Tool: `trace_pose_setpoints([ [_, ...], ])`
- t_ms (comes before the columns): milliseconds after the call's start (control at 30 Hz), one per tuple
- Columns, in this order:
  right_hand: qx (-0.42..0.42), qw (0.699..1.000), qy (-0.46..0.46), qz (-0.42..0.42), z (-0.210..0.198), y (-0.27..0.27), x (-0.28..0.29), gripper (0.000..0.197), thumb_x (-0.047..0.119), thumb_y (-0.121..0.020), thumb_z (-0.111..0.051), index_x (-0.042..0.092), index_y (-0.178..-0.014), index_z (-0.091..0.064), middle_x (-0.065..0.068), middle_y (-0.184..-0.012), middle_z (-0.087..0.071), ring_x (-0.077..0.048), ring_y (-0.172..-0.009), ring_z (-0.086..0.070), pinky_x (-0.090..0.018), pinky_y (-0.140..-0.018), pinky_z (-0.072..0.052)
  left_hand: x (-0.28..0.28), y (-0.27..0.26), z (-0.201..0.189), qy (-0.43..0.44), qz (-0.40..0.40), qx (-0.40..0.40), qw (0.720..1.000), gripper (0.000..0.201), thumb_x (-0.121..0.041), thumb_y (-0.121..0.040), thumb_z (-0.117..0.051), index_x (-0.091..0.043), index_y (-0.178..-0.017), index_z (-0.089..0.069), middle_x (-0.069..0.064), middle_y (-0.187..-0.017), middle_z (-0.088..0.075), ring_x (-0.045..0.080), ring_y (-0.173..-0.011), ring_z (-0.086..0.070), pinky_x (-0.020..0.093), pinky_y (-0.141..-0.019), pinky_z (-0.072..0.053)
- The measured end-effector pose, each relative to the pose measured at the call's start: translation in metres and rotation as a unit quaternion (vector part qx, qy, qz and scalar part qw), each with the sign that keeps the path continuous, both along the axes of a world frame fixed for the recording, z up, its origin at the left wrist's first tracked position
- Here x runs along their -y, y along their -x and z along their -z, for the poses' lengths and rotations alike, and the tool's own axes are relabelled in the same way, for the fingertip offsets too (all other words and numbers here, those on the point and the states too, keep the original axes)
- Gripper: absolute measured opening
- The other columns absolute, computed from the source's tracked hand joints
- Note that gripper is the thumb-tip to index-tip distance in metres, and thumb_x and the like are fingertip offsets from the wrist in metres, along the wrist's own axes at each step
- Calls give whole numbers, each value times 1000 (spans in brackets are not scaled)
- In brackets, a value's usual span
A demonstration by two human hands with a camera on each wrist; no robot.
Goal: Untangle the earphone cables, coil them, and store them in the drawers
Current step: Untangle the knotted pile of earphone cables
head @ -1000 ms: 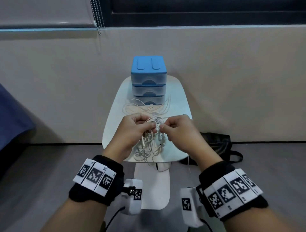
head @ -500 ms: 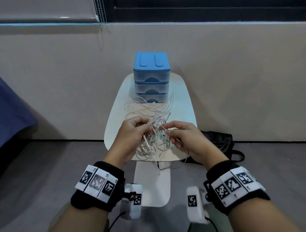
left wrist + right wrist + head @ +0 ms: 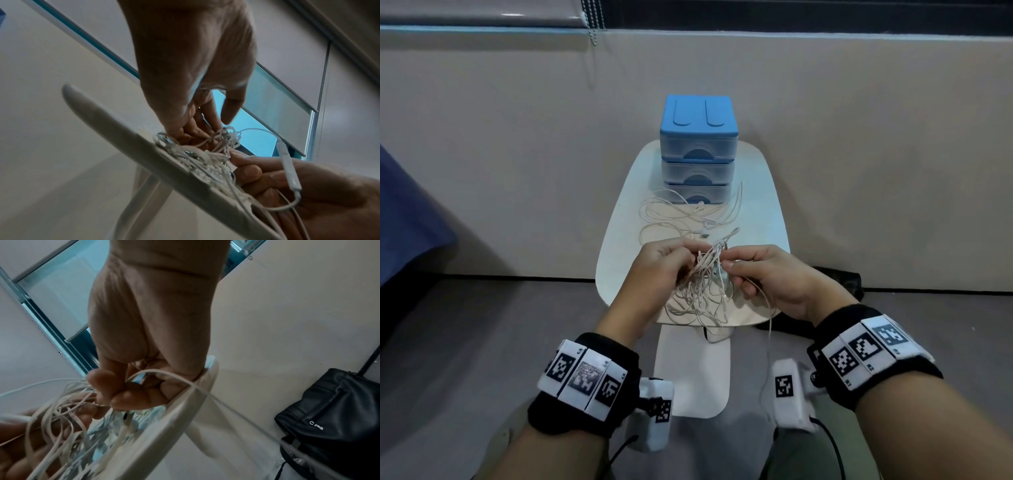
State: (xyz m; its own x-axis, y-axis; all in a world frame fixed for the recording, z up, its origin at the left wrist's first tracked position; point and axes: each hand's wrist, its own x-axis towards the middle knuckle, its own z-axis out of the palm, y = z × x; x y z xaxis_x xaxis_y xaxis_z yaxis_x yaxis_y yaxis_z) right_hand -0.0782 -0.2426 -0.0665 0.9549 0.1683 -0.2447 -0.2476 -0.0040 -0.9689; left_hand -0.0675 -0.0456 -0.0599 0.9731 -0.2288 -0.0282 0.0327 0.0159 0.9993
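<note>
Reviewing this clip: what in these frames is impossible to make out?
- How many earphone sets form the tangled cables: head view, strands overlap and both hands cover the knot.
- Contents of the drawer unit: all drawers shut, fronts frosted.
- Left hand fingertips: hidden behind cables.
- Right hand grip: right wrist view blurred.

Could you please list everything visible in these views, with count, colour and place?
earphone cables: one tangled bundle, number of sets unclear, cream-white, on the near half of the table, between both hands, one strand hanging over the near edge
drawer unit: one, blue top with three translucent drawers, all closed, far end of the table
table: one, white, against the wall
bag: one, black, on the floor right of the table
wrist bands: two, black with printed markers, one per wrist
left hand: pinches the tangle
right hand: pinches a strand of the tangle
</note>
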Motion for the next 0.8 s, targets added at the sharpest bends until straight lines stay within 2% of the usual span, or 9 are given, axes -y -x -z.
trace_pose_setpoints([
  [33, 6, 1000, -1, -1, 1, 0, 0, 17, 3, -98, -62, 8, -109, -74, -2, -62, -55, -9, -46, -43, -15, -48, -38, -1, 0, 0, -16, 13, 7, 1000, 31, -8, -81, -56, -13, -97, -82, 22, -90, -71, 26, -78, -54, 36, -73, -45],
  [100, 14, 1000, -1, -2, 2, -1, 0, 18, 3, -98, -61, 4, -111, -74, -4, -65, -56, -9, -48, -44, -15, -50, -41, -3, 1, 0, -47, 37, 33, 998, 29, 1, -86, -62, -14, -102, -81, 16, -94, -77, 24, -80, -61, 38, -78, -48],
  [167, 9, 1000, -15, 3, 4, -1, 0, 18, 0, -98, -61, -2, -112, -72, -11, -76, -58, -9, -51, -49, -18, -52, -46, -4, 2, -1, -62, 53, 54, 995, 29, 9, -90, -65, -13, -104, -78, 5, -92, -79, 13, -83, -70, 28, -80, -55],
  [233, -3, 999, -44, 22, 5, -1, -1, 16, -5, -97, -59, -6, -110, -67, -19, -86, -59, -12, -55, -56, -22, -53, -52, -4, 3, -1, -62, 55, 64, 995, 26, 10, -90, -66, -10, -104, -77, -2, -85, -78, 6, -81, -71, 19, -77, -55],
  [367, -4, 997, -53, 51, 6, 0, 2, 7, -5, -95, -62, -1, -94, -67, -22, -85, -62, -17, -62, -64, -30, -66, -62, -5, -1, 1, -66, 45, 72, 994, 21, 6, -91, -69, -9, -103, -78, 7, -91, -77, 11, -86, -71, 25, -85, -58],
  [500, 2, 998, -42, 44, 6, 0, 2, 14, -6, -94, -64, -10, -105, -70, -19, -85, -64, -17, -64, -62, -27, -63, -59, -2, 0, -2, -64, 57, 74, 994, 20, 1, -93, -70, -9, -108, -77, 10, -94, -78, 14, -88, -72, 29, -89, -58],
  [600, 25, 999, -20, 29, 6, 3, -2, 12, -3, -94, -66, -2, -100, -76, -10, -75, -66, -16, -64, -57, -24, -58, -53, -1, 1, -6, -57, 84, 69, 992, 24, 2, -95, -66, -11, -114, -75, 8, -90, -74, 17, -86, -69, 30, -85, -54],
  [667, 34, 999, -11, 25, 4, 5, -4, 10, 0, -93, -69, 2, -97, -78, -10, -75, -68, -16, -63, -58, -22, -56, -50, -1, 1, -9, -61, 107, 62, 990, 26, 3, -96, -64, -11, -115, -75, 11, -92, -72, 20, -86, -67, 30, -82, -53],
  [800, 33, 998, -2, 62, 3, 8, -4, 15, 0, -90, -72, -10, -102, -71, -19, -81, -67, -21, -63, -62, -22, -54, -52, 0, -2, -12, -62, 90, 41, 993, 19, 5, -95, -64, -6, -106, -76, 4, -85, -75, 10, -78, -69, 18, -70, -54],
])
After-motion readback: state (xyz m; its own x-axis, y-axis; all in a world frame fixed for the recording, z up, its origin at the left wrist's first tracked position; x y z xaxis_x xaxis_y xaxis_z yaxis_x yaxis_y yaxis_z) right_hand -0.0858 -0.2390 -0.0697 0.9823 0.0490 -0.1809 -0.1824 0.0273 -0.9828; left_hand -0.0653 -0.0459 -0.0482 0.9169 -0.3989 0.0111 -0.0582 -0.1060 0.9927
